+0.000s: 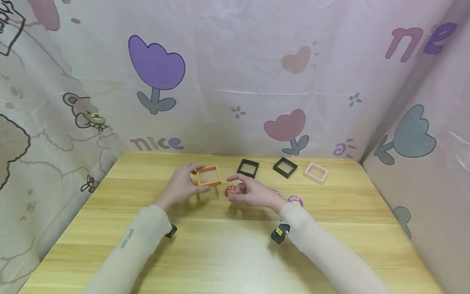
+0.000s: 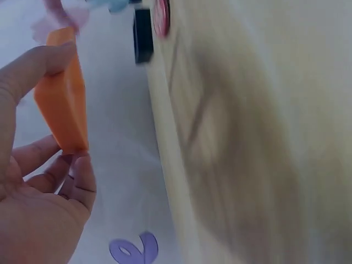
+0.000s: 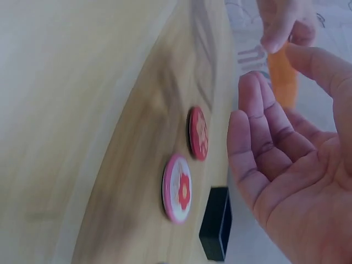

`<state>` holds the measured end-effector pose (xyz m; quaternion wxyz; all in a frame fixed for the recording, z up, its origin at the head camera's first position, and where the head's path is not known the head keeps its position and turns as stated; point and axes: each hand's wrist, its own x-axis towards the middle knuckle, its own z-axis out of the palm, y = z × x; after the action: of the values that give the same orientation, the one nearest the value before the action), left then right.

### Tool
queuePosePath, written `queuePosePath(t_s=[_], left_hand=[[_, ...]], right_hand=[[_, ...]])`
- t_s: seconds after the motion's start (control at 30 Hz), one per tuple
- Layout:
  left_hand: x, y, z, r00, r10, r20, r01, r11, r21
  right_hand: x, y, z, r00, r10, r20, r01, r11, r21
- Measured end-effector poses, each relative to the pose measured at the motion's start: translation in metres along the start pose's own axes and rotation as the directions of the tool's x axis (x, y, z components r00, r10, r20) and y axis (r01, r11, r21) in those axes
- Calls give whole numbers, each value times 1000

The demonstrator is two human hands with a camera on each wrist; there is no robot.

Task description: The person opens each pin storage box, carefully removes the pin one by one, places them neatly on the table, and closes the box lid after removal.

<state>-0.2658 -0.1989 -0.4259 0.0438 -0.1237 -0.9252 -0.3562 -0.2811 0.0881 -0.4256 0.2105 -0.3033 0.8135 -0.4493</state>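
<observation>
My left hand (image 1: 181,184) grips an orange square frame (image 1: 210,184) by its left side, raised above the table. In the left wrist view the thumb lies along one edge of the orange frame (image 2: 65,104) and the fingertips on the opposite edge. My right hand (image 1: 255,191) hovers to the right of it, over the table, with loosely bent fingers and nothing held. A red round badge (image 1: 229,190) lies just beyond its fingertips. Under the right hand, a pink-rimmed badge with a red flower (image 3: 179,188) shows in the right wrist view.
Two black square frames (image 1: 250,161) and a pale pink frame (image 1: 314,179) lie along the table's back. Purple badges (image 1: 295,200) lie near the right wrist, one partly hidden. Printed cloth (image 1: 220,61) hangs behind the wooden table (image 1: 220,253).
</observation>
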Motion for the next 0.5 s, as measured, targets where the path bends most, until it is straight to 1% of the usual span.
queuePosePath(t_s=[0.07,0.17,0.27,0.3,0.43,0.5], left_hand=[[13,-6,-1,999,-31,16,31,999,6],[31,-16,-1,996,-76,56,75,997,16],[48,-22,1,991,-105,88,102,994,41],[53,-23,1,990,-107,94,103,993,54],[70,-30,5,985,-132,111,121,987,107],[77,-33,7,980,-154,124,140,984,113]], right_hand=[[-5,4,-5,1000,-1,-16,1,1000,-2],[-15,7,-13,999,-1,-45,-1,1000,-27],[-24,12,-24,996,-5,-88,-1,998,-67],[-28,14,-27,995,-7,-104,-2,997,-83],[-41,20,-42,986,-1,-165,-19,993,-118],[-46,23,-48,981,4,-192,-29,991,-129]])
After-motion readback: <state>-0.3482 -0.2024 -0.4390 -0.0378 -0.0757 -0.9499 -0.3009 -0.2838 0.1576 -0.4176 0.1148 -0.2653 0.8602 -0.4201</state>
